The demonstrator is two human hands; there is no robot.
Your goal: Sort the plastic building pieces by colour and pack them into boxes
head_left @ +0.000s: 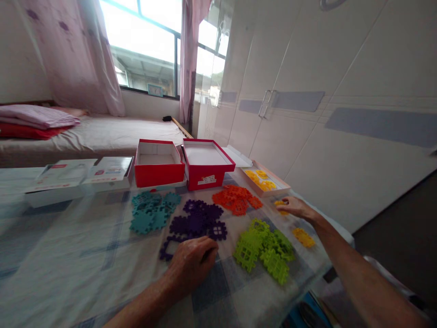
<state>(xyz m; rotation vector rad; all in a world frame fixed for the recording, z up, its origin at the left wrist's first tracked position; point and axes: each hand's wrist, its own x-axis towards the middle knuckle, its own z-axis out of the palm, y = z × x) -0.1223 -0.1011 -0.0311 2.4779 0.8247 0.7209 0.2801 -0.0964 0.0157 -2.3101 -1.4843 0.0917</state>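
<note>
Right hand (294,206) pinches yellow piece (278,203), 5 o'clock of open box (277,192) | Left hand (194,259) curls by purple pieces (196,223), contents impossible to tell | Light edge grip, piece held level, likely spares thin teeth.

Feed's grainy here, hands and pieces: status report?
Right hand at yellow piece, grip unclear. Left hand curled at purple pieces. Green pieces between hands, open tray beyond right.

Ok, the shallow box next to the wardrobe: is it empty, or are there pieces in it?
Not empty. The shallow box is open at the top, and several yellow pieces show inside its walls.
</note>
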